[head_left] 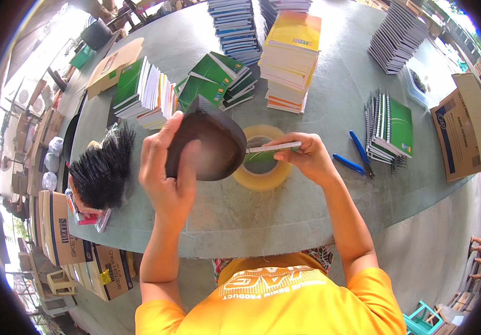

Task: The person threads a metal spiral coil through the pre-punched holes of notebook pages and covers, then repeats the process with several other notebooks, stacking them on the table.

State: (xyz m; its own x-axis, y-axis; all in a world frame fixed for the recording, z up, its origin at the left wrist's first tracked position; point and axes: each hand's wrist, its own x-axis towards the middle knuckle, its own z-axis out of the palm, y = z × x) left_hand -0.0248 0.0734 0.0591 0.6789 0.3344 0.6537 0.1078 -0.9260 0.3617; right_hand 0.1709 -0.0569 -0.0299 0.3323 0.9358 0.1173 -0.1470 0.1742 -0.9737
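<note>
My left hand (162, 167) is wrapped around a dark, rounded, hollow-looking object (218, 148), its thumb across the near face; the exact kind is unclear. My right hand (312, 157) pinches a thin green notebook (276, 148) by its right end, page edges up. The notebook's left end meets the dark object's right edge, or lies just behind it. Below both, a wide roll of yellowish clear tape (268, 182) lies flat on the table. Pliers with blue handles (359, 144) rest to the right of my right hand. A bundle of black plastic spiral coils (103, 167) lies at the left.
Green notebooks (204, 84) are piled beyond my left hand, beside another stack (131, 84). A tall yellow-covered stack (290, 39) stands behind the tape. Spiral-bound green notebooks (399, 125) and a cardboard box (452, 134) are on the right. More tall stacks (399, 39) stand far back.
</note>
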